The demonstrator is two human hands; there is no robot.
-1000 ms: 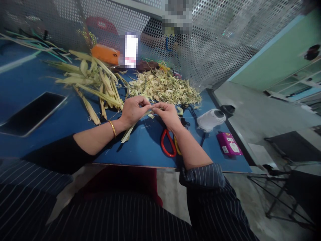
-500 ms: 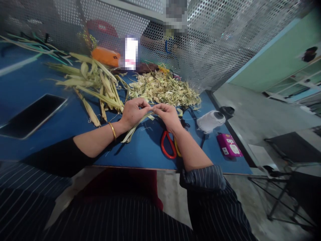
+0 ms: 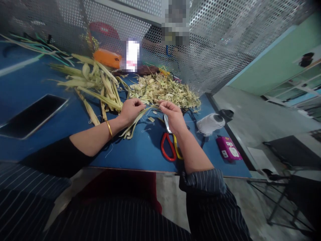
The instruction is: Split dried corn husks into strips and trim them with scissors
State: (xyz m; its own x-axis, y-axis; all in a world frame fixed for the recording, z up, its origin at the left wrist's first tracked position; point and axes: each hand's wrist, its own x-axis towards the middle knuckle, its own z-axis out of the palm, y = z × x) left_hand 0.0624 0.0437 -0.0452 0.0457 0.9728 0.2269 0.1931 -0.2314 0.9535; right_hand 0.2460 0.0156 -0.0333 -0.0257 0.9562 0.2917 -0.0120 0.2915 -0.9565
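A bundle of pale green corn husk strips (image 3: pixel 136 124) runs from below my left hand (image 3: pixel 132 111) up toward my right. My left hand is closed on the strips with thumb and forefinger together. Some way to its right, my right hand (image 3: pixel 171 113) pinches the upper tip of the husk. Scissors with one red handle (image 3: pixel 167 147) and one yellow handle lie on the table, partly under my right forearm. Beyond both hands spreads a heap of shredded husk scraps (image 3: pixel 163 88). Longer husk leaves (image 3: pixel 100 83) are piled at the left.
A white thread cone (image 3: pixel 210 124) and a pink packet (image 3: pixel 228 148) stand at the right of the blue table (image 3: pixel 140 154). A dark tablet or phone (image 3: pixel 32 115) lies at the left. An orange pouch (image 3: pixel 107 58) rests near the perforated metal screen (image 3: pixel 215 43) behind.
My hands have drawn apart from where their fingertips met. My right hand has shifted slightly right, and more of the scissors' blades now shows.
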